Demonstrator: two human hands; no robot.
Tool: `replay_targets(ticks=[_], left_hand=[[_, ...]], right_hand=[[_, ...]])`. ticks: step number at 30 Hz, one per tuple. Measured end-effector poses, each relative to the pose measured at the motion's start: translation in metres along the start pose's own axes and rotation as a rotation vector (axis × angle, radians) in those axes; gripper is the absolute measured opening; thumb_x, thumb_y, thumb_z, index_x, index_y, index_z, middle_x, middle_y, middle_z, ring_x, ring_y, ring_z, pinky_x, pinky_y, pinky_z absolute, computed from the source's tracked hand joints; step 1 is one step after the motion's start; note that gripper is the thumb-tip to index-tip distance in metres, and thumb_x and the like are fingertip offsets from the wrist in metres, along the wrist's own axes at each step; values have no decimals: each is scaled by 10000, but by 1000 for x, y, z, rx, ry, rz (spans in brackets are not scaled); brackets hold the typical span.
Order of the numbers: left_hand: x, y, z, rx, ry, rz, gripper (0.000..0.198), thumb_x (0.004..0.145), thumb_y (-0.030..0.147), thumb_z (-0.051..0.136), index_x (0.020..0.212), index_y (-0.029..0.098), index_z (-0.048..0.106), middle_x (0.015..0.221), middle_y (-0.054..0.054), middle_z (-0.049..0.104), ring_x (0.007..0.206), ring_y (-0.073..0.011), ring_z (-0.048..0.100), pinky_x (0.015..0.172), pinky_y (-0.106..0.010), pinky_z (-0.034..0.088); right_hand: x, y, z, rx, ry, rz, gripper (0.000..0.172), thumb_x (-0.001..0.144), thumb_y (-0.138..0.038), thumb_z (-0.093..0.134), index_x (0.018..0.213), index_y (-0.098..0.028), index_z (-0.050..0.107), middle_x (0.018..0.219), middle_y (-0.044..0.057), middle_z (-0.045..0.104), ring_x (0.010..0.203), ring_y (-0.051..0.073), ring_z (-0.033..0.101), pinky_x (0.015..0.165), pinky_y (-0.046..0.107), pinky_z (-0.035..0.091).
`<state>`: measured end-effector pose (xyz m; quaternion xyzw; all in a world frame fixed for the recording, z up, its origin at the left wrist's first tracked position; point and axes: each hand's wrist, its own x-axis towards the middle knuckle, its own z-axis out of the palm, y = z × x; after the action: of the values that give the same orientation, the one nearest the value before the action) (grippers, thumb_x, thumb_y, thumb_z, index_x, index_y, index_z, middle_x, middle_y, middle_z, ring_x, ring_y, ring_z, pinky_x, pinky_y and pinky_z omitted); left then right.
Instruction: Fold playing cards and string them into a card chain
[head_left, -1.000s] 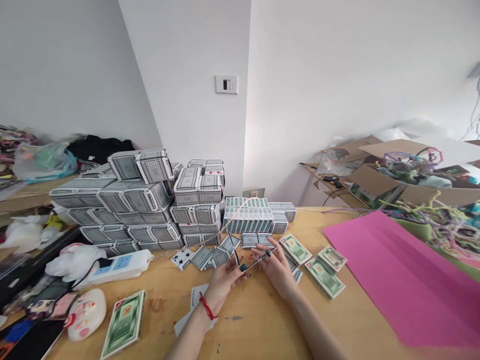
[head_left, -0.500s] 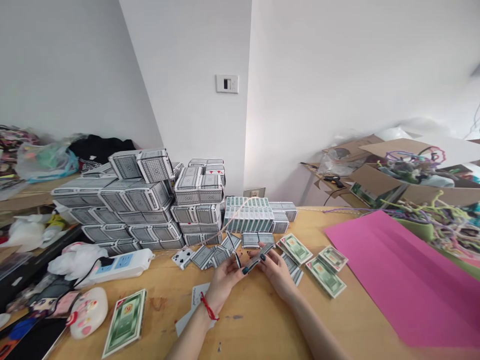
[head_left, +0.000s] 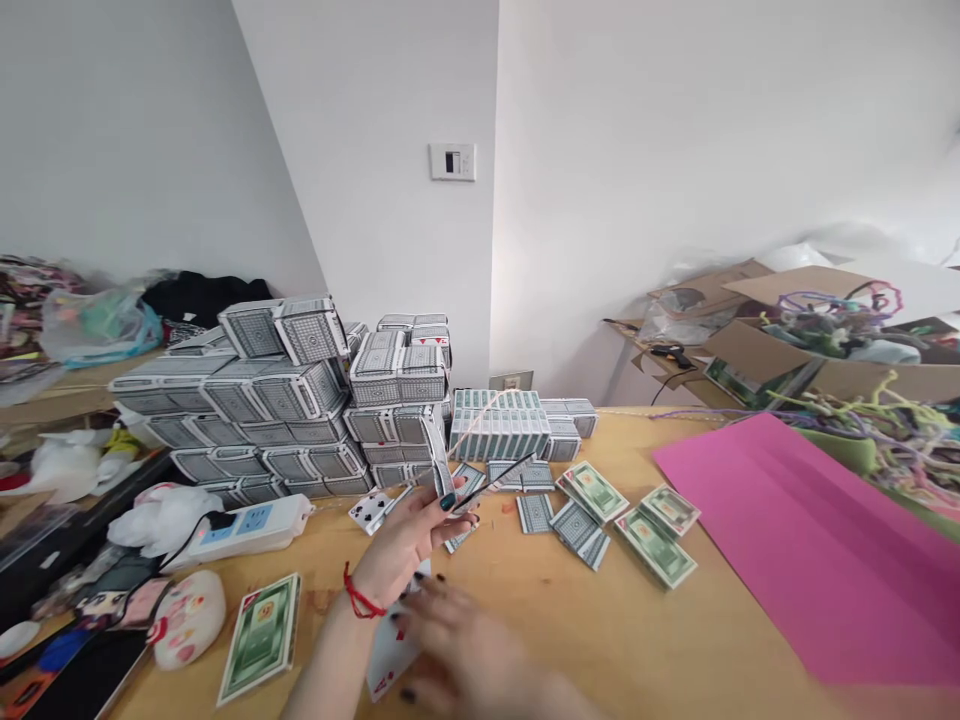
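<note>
My left hand (head_left: 411,535), with a red string bracelet at the wrist, pinches bent playing cards. One folded card (head_left: 441,462) stands up from the fingers, and a thin dark card edge (head_left: 491,483) slants off to the right. My right hand (head_left: 469,640) is blurred by motion, its fingers spread over face-up playing cards (head_left: 391,662) on the table beside my left forearm. Whether it touches them I cannot tell. Beyond my left hand lie a spade card (head_left: 370,511) and several patterned folded cards (head_left: 535,513).
Tall stacks of blocks made of folded cards (head_left: 259,385) stand at the back left. Green card boxes (head_left: 656,550) lie right, another (head_left: 261,637) left. A power strip (head_left: 251,530) and round plush toy (head_left: 187,620) sit left. Pink paper (head_left: 757,545) covers the right side.
My hands were together at the folded cards. Now my left hand alone holds them, turned upward, and my right hand has swung left and nearer to the face-up cards.
</note>
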<state>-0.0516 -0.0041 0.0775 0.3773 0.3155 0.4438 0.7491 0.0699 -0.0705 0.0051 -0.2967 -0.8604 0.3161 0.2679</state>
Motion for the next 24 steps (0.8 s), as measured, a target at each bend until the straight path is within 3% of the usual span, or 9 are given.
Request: replay_targets(ticks=[2, 4, 6, 10, 15, 18, 20, 24], left_hand=[[-2, 4, 1, 25, 3, -13, 359, 638, 257, 709, 973, 157, 627, 869, -53, 670, 810, -207, 622, 819, -332, 448], [-2, 4, 1, 37, 1, -30, 374, 624, 249, 720, 973, 154, 625, 870, -59, 669, 806, -210, 623, 808, -335, 451], [-2, 4, 1, 39, 9, -44, 379, 610, 242, 730, 962, 151, 626, 891, -67, 666, 807, -216, 623, 791, -335, 455], [-1, 4, -2, 36, 10, -50, 359, 624, 239, 720, 958, 150, 624, 880, -70, 666, 797, -212, 624, 774, -330, 455], [-1, 3, -3, 79, 5, -65, 334, 660, 253, 692, 967, 148, 616, 872, -67, 663, 775, -193, 622, 770, -328, 456], [-1, 3, -2, 108, -14, -76, 325, 670, 264, 683, 966, 147, 616, 895, -71, 661, 802, -198, 619, 779, -328, 455], [-1, 3, -2, 118, -24, -79, 326, 675, 264, 678, 974, 149, 613, 920, -75, 659, 834, -206, 614, 790, -330, 452], [-1, 1, -3, 128, -14, -84, 342, 679, 263, 675, 992, 143, 609, 929, -81, 658, 854, -215, 610, 805, -343, 454]], right_hand=[[1, -3, 21, -127, -145, -62, 499, 812, -419, 456, 1284, -316, 332, 1381, 30, 328, 1278, 283, 206, 1027, 467, 184], [1, -3, 32, -223, -219, -42, 428, 866, -387, 362, 1289, -356, 307, 1399, -1, 291, 1290, 272, 171, 1030, 501, 138], [1, -2, 32, -289, -255, 15, 455, 845, -461, 370, 1280, -331, 344, 1397, 18, 294, 1288, 289, 171, 1028, 519, 131], [-2, -4, 20, -378, -219, 284, 662, 698, -573, 528, 1265, -251, 409, 1372, 104, 322, 1275, 354, 167, 1006, 566, 144], [-5, -7, 10, -452, -199, 542, 662, 666, -417, 638, 1249, -173, 439, 1344, 188, 339, 1220, 416, 265, 913, 636, 228], [1, -10, -4, -497, -152, 511, 520, 683, -336, 647, 1134, -99, 541, 1240, 239, 458, 1157, 394, 359, 903, 568, 289], [6, -11, -16, -498, -89, 390, 425, 711, -341, 617, 1080, -139, 560, 1220, 185, 485, 1135, 348, 380, 918, 513, 289], [9, -5, -31, -482, -38, 499, 441, 646, -352, 672, 1044, -217, 539, 1055, 116, 551, 941, 297, 480, 754, 422, 375]])
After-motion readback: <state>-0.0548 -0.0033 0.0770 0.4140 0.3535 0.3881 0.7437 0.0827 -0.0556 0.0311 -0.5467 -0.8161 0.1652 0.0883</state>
